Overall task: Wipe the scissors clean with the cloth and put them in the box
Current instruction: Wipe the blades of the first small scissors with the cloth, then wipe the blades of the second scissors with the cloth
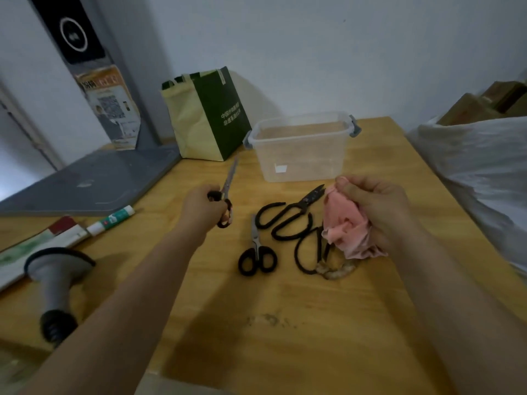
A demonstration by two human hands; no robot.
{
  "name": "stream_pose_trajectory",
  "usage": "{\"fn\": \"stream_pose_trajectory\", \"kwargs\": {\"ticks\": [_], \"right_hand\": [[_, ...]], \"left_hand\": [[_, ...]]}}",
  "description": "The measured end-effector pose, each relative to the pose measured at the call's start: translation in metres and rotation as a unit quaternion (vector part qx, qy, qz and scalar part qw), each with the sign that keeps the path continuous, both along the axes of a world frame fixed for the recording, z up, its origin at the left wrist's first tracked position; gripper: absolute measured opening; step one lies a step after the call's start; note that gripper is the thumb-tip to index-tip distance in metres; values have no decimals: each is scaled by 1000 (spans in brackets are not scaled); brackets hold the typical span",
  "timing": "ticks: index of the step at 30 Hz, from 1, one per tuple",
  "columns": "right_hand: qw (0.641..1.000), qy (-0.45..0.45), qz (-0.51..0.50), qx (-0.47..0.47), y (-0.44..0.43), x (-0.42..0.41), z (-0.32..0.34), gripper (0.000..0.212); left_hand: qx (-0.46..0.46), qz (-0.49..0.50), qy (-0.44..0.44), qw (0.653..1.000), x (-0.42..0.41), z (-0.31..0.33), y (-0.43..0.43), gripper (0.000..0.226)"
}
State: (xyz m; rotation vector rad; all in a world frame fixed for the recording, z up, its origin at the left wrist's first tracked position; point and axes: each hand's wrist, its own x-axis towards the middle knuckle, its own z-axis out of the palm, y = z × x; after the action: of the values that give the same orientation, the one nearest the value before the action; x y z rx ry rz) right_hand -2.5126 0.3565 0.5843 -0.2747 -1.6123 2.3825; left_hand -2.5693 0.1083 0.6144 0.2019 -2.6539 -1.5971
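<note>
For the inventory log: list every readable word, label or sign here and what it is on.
Green bag: two lines of white Chinese characters, too blurred to quote.
Poster: headline and QR code, unreadable.
Glue stick: label print too small.
Clear box: white sticker, nothing legible.

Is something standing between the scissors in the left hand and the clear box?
Nothing visible does. The scissors in the left hand point toward the clear box, which has no lid on. The green bag stands left of the box, off the path.
</note>
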Motion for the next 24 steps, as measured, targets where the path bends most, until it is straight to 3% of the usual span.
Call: {"fn": "stream_pose_trajectory", "kwargs": {"ticks": [2, 5, 8, 12, 15, 16, 19, 21, 24], "right_hand": [[1000, -22, 18, -12, 0, 0, -1, 11], [999, -33, 26, -25, 1, 0, -3, 4], [998, -38, 33, -35, 0, 0, -4, 7], [997, -52, 38, -52, 0, 0, -3, 5], [995, -57, 40, -69, 2, 0, -3, 6], [995, -59, 40, -70, 2, 0, -2, 6], [995, -59, 39, -68, 1, -2, -2, 7], [995, -57, 41, -69, 0, -3, -2, 6], [996, -56, 44, -58, -1, -2, -3, 5]], "left_hand": [[-3, 21, -20, 1000, -6, 0, -6, 35], [85, 48, -70, 993, -18, -1, -13, 16], [82, 70, -95, 990, -30, -8, -15, 24], [-65, 74, -121, 988, -39, -14, -14, 49], [-367, 80, -56, 925, -35, -15, -4, 65], [-405, 60, -18, 912, -31, -15, 3, 65], [-411, -104, -41, 905, -17, -14, 28, 68], [-452, -186, -110, 866, -2, -12, 43, 79], [-519, -227, -145, 811, 13, -13, 53, 86]]}}
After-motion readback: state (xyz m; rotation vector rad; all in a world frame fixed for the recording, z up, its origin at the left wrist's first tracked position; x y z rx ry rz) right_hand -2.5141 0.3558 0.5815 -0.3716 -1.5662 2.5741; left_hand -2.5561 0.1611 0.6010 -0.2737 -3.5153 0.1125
